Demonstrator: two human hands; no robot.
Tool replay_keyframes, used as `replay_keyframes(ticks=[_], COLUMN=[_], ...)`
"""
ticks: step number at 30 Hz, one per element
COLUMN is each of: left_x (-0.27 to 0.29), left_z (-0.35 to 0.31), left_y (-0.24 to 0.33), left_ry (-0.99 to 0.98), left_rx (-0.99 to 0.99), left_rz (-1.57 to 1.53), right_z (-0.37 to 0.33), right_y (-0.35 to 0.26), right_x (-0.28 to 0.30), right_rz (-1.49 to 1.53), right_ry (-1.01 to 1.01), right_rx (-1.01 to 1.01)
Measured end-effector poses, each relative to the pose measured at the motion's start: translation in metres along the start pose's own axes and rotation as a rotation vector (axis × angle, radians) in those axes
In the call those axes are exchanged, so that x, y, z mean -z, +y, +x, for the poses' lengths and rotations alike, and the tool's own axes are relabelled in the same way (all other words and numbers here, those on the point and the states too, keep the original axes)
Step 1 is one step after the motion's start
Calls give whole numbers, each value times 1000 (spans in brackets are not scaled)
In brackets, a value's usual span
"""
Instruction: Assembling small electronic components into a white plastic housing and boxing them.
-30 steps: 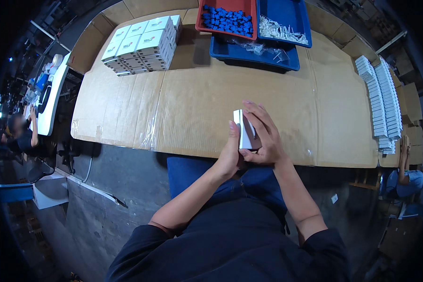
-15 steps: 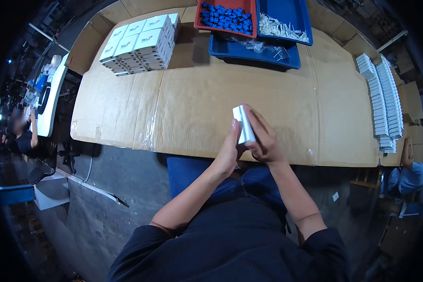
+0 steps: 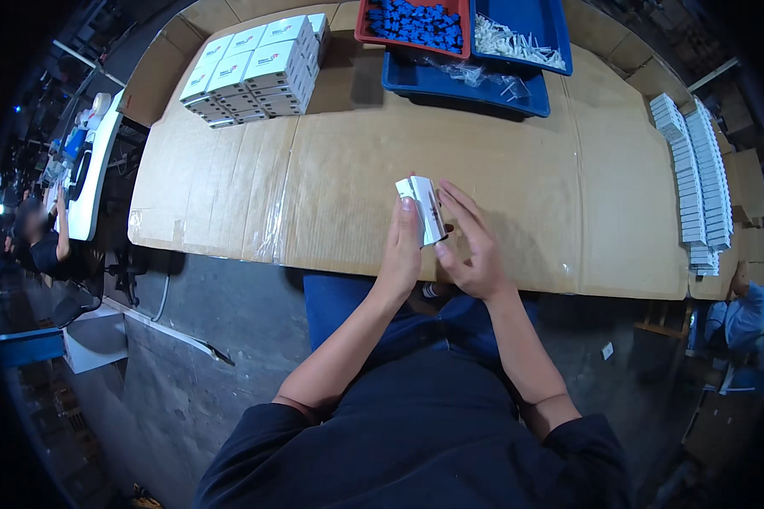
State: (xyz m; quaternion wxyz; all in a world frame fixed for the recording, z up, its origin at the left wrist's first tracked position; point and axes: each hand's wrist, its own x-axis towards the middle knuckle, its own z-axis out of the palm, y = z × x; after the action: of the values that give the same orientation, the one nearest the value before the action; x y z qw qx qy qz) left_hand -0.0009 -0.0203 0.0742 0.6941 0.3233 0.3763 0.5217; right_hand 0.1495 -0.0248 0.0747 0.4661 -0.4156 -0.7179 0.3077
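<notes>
Over the near edge of the cardboard-covered table, my left hand (image 3: 401, 250) grips a small white box (image 3: 427, 212), its thumb lying along the near face. A lengthwise line or gap divides the white surfaces, so I cannot tell whether this is one box or two pressed together. My right hand (image 3: 477, 259) is beside the box's right side, fingers stretched out and apart. Its thumb comes close to the lower end of the box; whether it touches is unclear.
Stacked white boxes (image 3: 250, 72) stand at the back left. Behind are a red bin (image 3: 412, 53) of blue pieces, a blue bin (image 3: 567, 42) of white pieces, and a lower blue tray (image 3: 467, 103). Rows of white boxes (image 3: 706, 182) line the right. Other people sit left and right.
The white box has shifted slightly left and turned, showing a broader face. My right hand has loosened from it, its fingers now spread away.
</notes>
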Motion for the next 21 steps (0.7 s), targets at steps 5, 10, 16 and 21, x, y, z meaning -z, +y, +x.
replay_keyframes(ticks=[5, 10, 16, 21], left_x=[0, 2, -5, -6], left_z=[0, 3, -2, -8], left_y=[-11, -17, -16, -16], left_ry=[56, 107, 210, 201], left_rx=[93, 110, 69, 100], left_rz=[71, 0, 87, 43], right_z=[-10, -4, -11, -19], right_y=[10, 11, 20, 24], right_x=[-11, -17, -27, -29], right_rz=[-173, -236, -265, -373], right_ry=[24, 16, 25, 55], right_rx=[55, 120, 116, 151])
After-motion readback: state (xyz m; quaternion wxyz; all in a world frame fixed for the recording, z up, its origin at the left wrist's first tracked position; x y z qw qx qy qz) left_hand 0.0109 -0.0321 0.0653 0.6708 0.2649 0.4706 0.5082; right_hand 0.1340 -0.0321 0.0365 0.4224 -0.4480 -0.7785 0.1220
